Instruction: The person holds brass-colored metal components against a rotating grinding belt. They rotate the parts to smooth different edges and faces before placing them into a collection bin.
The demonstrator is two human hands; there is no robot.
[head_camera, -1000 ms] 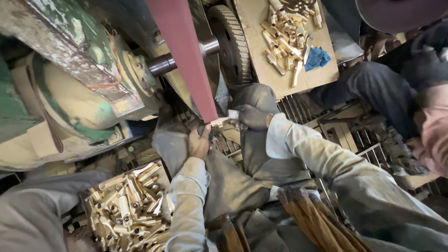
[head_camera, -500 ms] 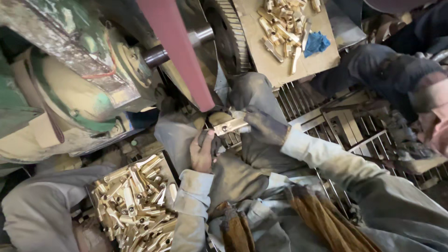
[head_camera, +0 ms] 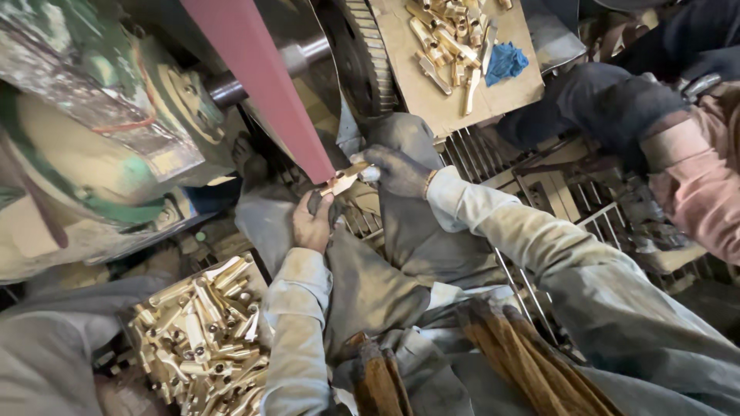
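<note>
The fingertips of the left hand [head_camera: 314, 222] pinch the near end of a small brass fitting [head_camera: 344, 179], and the dark, grimy fingers of the right hand [head_camera: 397, 171] are closed on its far, right end, so both hands grasp the one piece and hold it against the lower edge of the reddish abrasive belt [head_camera: 258, 81]. To do this well, I judge that the grip should stay tight at both ends, with the fingertips back from the belt's edge, the pressure light and even, and the piece turned a little at a time so no flat is ground into it. The forearms look braced close over the lap, which should help steady it.

The fitting is short, pale gold and bright, tilted with its right end higher; finer detail is too small to tell. It sits just under the belt, at the centre of the view, above the grey cloth [head_camera: 370, 270] draped over the lap.

Farther out, a heap of similar brass pieces [head_camera: 204, 327] lies near left in a tray, and more brass parts [head_camera: 451, 38] rest on a board [head_camera: 420, 96] far right beside a blue rag [head_camera: 505, 62]. A green motor housing [head_camera: 85, 154] fills the left. Another person's sleeve [head_camera: 697, 192] shows at the right edge.
</note>
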